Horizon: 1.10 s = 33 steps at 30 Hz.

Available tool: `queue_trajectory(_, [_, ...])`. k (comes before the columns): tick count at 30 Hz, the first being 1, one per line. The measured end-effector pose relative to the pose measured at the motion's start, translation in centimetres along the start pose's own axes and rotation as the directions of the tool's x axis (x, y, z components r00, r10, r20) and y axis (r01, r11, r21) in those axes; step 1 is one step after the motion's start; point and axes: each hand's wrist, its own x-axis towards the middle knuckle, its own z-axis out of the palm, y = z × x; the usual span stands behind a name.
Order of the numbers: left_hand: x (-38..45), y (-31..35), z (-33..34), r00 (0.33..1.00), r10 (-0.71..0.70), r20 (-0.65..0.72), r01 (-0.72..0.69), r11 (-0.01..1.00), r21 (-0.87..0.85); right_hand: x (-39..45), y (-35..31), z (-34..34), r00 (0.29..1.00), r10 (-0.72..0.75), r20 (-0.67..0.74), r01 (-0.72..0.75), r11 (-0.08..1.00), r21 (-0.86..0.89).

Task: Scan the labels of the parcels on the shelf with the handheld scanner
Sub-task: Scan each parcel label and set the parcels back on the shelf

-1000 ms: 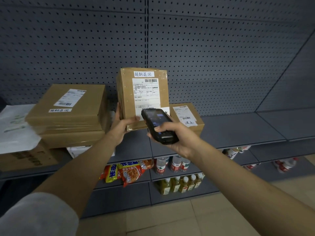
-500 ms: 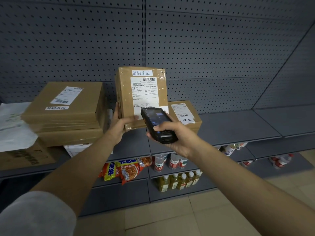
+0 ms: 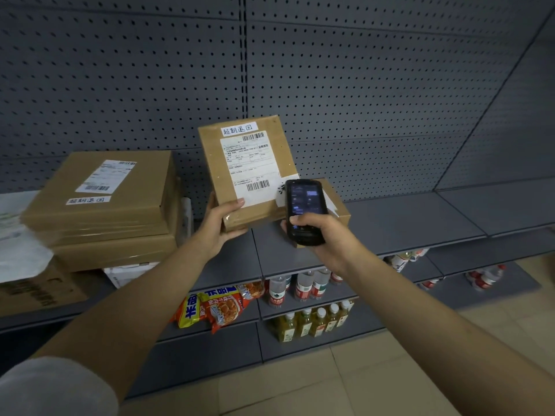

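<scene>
Left hand (image 3: 220, 226) grips parcel (image 3: 249, 172) at lower left corner, thumb on front, holding it upright above shelf (image 3: 405, 223), label (image 3: 252, 166) facing camera. Right hand (image 3: 326, 238) fingers wrapped round scanner (image 3: 304, 210), just beside label's lower right.

A shop aisle: grey pegboard shelving (image 3: 390, 223), bottled drinks (image 3: 309, 322), snack packets (image 3: 216, 307) below.

stacked parcels (image 3: 99, 205) left | held parcel (image 3: 249, 172) centre (scanner (image 3: 304, 211) before it)

grey shelf (image 3: 405, 223), stacked brown parcels (image 3: 102, 205) at left, small parcel (image 3: 336, 202) mid-shelf
</scene>
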Motion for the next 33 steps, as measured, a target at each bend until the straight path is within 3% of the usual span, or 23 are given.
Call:
queue_trajectory(5, [1.2, -0.5, 2.9, 0.997, -0.073, 0.023, 0.072, 0.997, 0.043, 1.1, -1.6, -2.2, 0.993, -0.09, -0.078, 0.093, 0.995, 0.032])
queue_trajectory(14, [5.9, -1.3, 10.2, 0.958, -0.288, 0.017, 0.287, 0.957, 0.036, 6.6, -4.9, -8.6, 0.968, -0.149, -0.203, 0.121, 0.982, -0.144])
queue_trajectory(22, [12.2, -1.2, 15.2, 0.902, -0.428, -0.053, 0.429, 0.903, 0.008, 14.1, -8.7, -14.4, 0.967, -0.143, -0.209, 0.074, 0.949, -0.307])
queue_trajectory(33, [16.2, -4.1, 16.0, 0.857, -0.512, -0.054, 0.514, 0.85, 0.112, 19.1, -8.4, -17.6, 0.956, -0.068, -0.286, -0.036, 0.938, -0.344])
